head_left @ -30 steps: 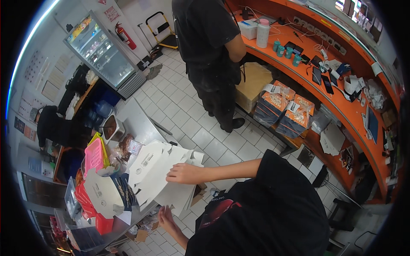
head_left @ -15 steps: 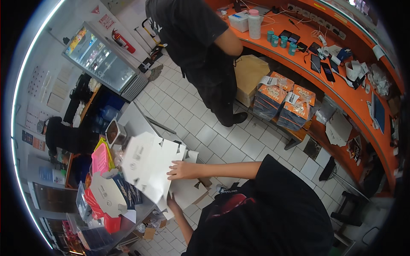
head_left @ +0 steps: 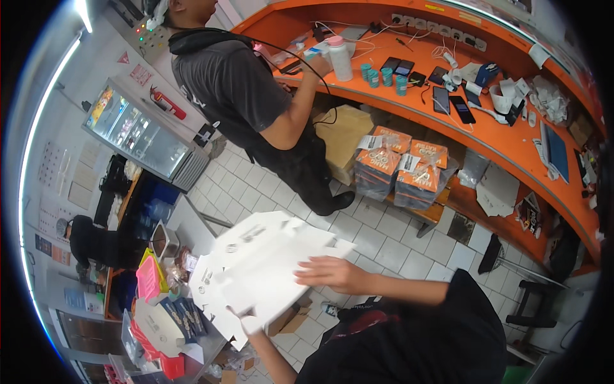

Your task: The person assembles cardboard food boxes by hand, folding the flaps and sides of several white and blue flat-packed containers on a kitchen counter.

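Several flat white die-cut carton sheets [head_left: 256,269], overlapping and fanned apart, are held in front of me, with cut tabs along their edges. My left hand [head_left: 248,323] grips the near edge of the sheets, its thumb on top and its other fingers hidden below. On the upper face of the sheets lies my right hand [head_left: 332,275], its fingers stretched out flat. Past my left hand, another white carton sheet [head_left: 157,328] rests on the table beside dark blue printed cartons [head_left: 183,317].
A pink basket [head_left: 149,280], a metal container [head_left: 165,242] and a red box [head_left: 171,366] crowd the table at left. A co-worker [head_left: 236,89] stands at the orange counter [head_left: 416,105], which bears phones and cables. Wrapped orange-and-black packs [head_left: 419,173] sit on a low bench.
The carton sheets have moved right and now show as fanned layers. My right hand has moved right and lies flatter. The co-worker appears further left, one arm over the counter.
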